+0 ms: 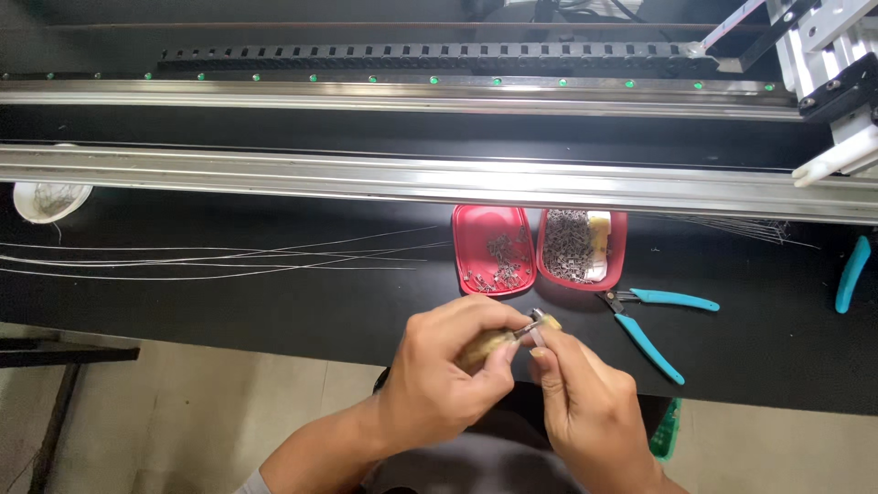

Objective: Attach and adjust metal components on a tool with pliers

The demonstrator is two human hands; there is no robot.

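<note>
Together, both hands pinch a small metal piece (533, 322) over the black worktop's (274, 311) near edge: left hand (448, 366) closed around it, right hand (585, 402) gripping alongside, below two red trays (494, 249).

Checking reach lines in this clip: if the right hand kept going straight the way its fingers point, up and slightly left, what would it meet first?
Likely the left-hand red tray of small metal parts, beyond the right hand. Depth is unclear; it could pass above it.
</note>
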